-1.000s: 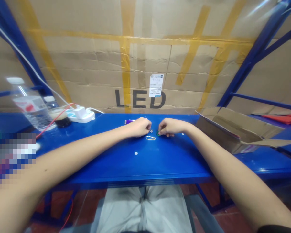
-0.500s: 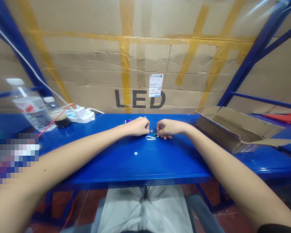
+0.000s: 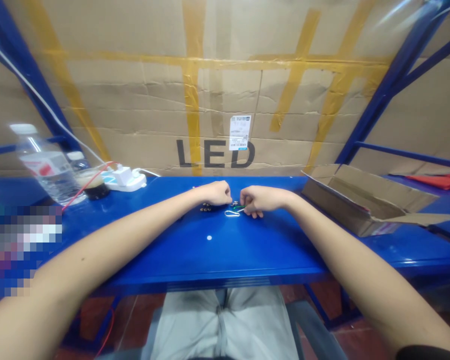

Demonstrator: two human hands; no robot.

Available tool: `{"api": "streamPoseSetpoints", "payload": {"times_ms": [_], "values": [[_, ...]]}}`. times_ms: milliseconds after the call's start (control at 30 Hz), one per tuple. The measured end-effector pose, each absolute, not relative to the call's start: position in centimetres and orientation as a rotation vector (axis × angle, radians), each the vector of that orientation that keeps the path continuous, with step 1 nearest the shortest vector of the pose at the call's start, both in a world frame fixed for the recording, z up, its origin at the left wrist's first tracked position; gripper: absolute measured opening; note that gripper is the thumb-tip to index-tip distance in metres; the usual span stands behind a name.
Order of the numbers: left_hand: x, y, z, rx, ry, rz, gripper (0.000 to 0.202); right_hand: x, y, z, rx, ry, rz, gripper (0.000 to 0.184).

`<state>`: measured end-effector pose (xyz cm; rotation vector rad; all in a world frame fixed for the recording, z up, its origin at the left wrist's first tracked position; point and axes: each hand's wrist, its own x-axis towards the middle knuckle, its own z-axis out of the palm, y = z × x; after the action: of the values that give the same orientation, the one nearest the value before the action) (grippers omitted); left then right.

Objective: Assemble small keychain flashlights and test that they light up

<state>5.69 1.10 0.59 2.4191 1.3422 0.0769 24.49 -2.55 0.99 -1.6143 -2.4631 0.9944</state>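
Note:
My left hand (image 3: 218,193) is closed, its fingers bent down to the table; anything between them is hidden. Small metallic pieces (image 3: 205,207) lie beside its wrist, and a few more tiny pieces (image 3: 235,203) sit just right of its fingertips. Thumb and fingers of my right hand (image 3: 259,200) are pinched together at the narrow end of a silver loop-shaped clip (image 3: 232,214), whose rounded end points left over the table. A thin green piece (image 3: 239,207) shows beside the same fingertips; whether it is attached to the clip I cannot tell.
On the blue table (image 3: 210,262) a white disc (image 3: 209,238) lies near the front. At left stand a water bottle (image 3: 48,170), a cup of dark liquid (image 3: 95,187) and a power strip (image 3: 129,181). An open cardboard box (image 3: 363,205) is at right, before a large cardboard wall (image 3: 142,115).
The silver clip's narrow end now reaches my right fingertips, and the green piece looks flatter. My left forearm has shifted slightly, showing metallic pieces beside the wrist.

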Motion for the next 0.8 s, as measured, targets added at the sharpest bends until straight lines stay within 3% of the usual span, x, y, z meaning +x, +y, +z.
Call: {"api": "streamPoseSetpoints", "payload": {"times_ms": [133,333,800], "values": [[5.35,1.04,0.62,2.461,1.246,0.136,0.021,24.32,-2.72,0.95,-1.595,-2.507,0.978,0.016],[5.2,0.98,0.2,2.518,1.096,0.228,0.012,24.22,-2.86,0.97,-1.623,-2.528,0.93,0.015],[5.23,0.09,0.07,2.687,1.22,0.28,0.007,24.3,-2.86,0.8,-1.61,-2.561,0.876,0.014]]}}
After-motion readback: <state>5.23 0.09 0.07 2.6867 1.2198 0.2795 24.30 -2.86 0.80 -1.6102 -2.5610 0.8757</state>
